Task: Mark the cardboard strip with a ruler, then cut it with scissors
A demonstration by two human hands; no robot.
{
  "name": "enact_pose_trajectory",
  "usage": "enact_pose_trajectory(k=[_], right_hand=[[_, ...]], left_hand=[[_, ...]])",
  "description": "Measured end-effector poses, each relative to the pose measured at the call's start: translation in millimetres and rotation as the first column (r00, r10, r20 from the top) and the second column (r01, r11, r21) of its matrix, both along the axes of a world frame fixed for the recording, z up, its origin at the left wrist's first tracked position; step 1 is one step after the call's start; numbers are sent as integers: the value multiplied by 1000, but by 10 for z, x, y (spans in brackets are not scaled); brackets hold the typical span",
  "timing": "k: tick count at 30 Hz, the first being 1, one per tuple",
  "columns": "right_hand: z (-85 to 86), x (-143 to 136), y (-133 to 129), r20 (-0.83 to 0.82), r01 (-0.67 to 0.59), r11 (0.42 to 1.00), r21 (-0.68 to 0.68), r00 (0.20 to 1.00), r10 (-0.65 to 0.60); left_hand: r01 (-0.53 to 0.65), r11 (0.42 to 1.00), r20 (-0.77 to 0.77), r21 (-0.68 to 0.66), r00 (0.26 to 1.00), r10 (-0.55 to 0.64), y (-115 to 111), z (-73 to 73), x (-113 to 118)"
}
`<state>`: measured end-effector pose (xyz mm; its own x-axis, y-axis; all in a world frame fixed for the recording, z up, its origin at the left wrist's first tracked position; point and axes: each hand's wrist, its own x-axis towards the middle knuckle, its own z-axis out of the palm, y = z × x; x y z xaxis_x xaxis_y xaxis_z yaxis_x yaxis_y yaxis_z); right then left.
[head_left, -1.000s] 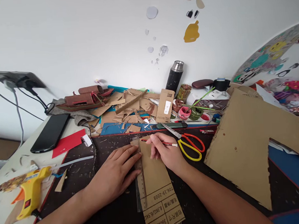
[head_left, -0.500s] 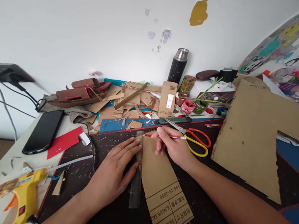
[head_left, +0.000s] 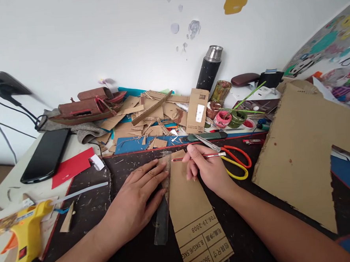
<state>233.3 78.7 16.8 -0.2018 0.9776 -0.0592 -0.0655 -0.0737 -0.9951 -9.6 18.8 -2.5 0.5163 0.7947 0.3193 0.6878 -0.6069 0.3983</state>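
My left hand (head_left: 143,192) lies flat with its fingers stretched out, pressing on a clear ruler (head_left: 161,224). The ruler runs along the left edge of a brown cardboard strip (head_left: 189,197) with printed text at its near end. Pinched in my right hand (head_left: 208,166) is a red pencil (head_left: 213,155), its tip pointing left at the ruler's edge near the strip's far end. The right hand's lower fingers rest on or just above the cardboard. Scissors (head_left: 236,159) with red and yellow handles lie just beyond the right hand.
A large cardboard sheet (head_left: 300,151) lies at the right. A yellow glue gun (head_left: 28,231) and a black phone (head_left: 46,154) are at the left. Along the wall stand a model boat (head_left: 84,109), cardboard scraps (head_left: 153,116), paint pots (head_left: 221,119) and a thermos (head_left: 209,67).
The camera view has tilted down slightly, and the scene sits a little differently in frame. Both hands, the pencil, the ruler and the cardboard strip keep nearly the same positions relative to each other.
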Motion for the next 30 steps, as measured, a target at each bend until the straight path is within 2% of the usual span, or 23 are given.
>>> enact_pose_trajectory(k=[30], right_hand=[[1, -24, -35, 67, -30, 999, 15, 997, 29]], left_hand=[[-2, 1000, 8, -22, 1000, 2, 0, 7, -3]])
